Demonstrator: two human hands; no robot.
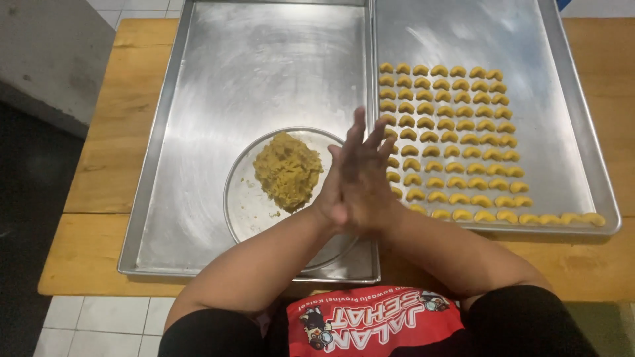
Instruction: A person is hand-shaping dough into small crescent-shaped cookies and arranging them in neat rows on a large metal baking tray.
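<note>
Two palms pressed together, dough mound (288, 170) just left

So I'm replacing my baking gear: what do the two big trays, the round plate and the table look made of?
The left tray and right tray look like bare metal, likely aluminium or steel: dull grey sheen with smudged reflections. The round plate under the dough looks like the same brushed metal. The table looks like varnished wood: yellow-brown planks with visible grain and a seam.
</note>
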